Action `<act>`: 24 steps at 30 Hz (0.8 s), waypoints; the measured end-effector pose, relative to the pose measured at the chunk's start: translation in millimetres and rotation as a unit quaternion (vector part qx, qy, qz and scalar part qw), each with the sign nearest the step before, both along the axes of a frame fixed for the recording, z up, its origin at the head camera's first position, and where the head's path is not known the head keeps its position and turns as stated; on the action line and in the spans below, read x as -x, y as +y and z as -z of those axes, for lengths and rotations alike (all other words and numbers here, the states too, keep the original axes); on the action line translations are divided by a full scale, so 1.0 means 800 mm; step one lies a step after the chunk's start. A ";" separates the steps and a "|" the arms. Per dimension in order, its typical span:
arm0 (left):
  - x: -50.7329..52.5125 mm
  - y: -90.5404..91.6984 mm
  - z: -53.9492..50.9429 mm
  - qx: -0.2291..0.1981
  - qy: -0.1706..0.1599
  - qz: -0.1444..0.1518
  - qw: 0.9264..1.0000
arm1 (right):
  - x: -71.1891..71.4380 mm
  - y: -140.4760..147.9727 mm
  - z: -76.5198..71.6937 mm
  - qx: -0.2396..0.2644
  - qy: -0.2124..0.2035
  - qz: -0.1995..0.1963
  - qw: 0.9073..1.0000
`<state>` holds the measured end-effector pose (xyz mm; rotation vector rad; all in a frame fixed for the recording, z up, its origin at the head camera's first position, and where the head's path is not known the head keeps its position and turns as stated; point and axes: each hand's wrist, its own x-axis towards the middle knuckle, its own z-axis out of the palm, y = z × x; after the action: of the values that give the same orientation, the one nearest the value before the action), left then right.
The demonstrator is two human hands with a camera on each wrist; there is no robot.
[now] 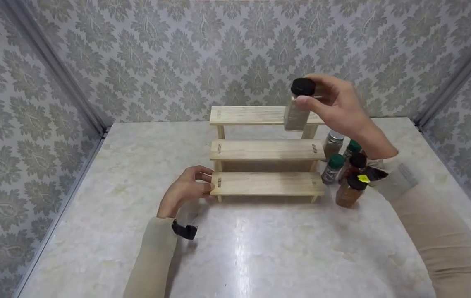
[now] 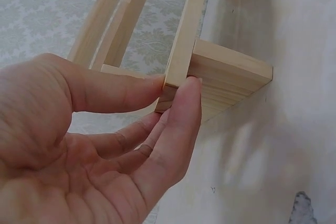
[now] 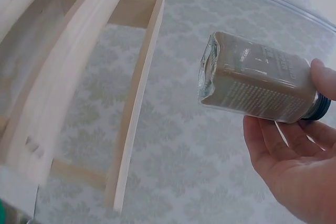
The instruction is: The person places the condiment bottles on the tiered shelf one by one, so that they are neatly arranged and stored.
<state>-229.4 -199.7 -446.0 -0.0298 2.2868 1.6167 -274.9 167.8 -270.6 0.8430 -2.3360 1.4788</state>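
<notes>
Left sleeve (image 1: 152, 260): long, pale beige
Left wrist piece (image 1: 185, 231): black, small, strap-like
Right sleeve (image 1: 438, 231): long, beige, creased
Right wrist piece (image 1: 376, 174): black, pointed
Grey patch (image 1: 407, 176): on the right forearm

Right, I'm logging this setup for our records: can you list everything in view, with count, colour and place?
Wooden rack: one, pale, three-tiered, on the table
Held jar: one, brownish contents, dark lid, raised near the rack's top
Silver-lidded jar: one, right of the rack
Green-lidded jars: two, same group
Black-lidded jars: two, reddish-brown, same group; the nearer has a yellow tag
Table: one, pale, marbled
Walls: three, patterned grey-green, behind and at both sides
Corner posts: two, grey, where walls meet
Black straps: two, near the wrists
Sleeves: two, beige
Hands: two; left pinching the rack's left end, right gripping the raised jar
</notes>
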 end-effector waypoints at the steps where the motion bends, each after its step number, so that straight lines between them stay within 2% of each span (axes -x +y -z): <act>1: 0.000 0.001 0.000 0.000 0.000 -0.001 1.000 | 0.002 -0.006 -0.001 0.001 -0.001 -0.005 1.000; 14: 0.000 0.000 0.000 0.004 0.004 0.007 1.000 | 0.042 -0.080 -0.002 -0.009 -0.030 -0.038 0.999; 24: -0.002 -0.003 0.000 0.008 0.011 0.009 1.000 | 0.073 -0.124 0.013 -0.007 -0.060 -0.040 0.997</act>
<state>-228.1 -202.1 -446.2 0.0044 2.3093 1.5964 -333.7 68.3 -280.7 0.8851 -2.4277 1.5889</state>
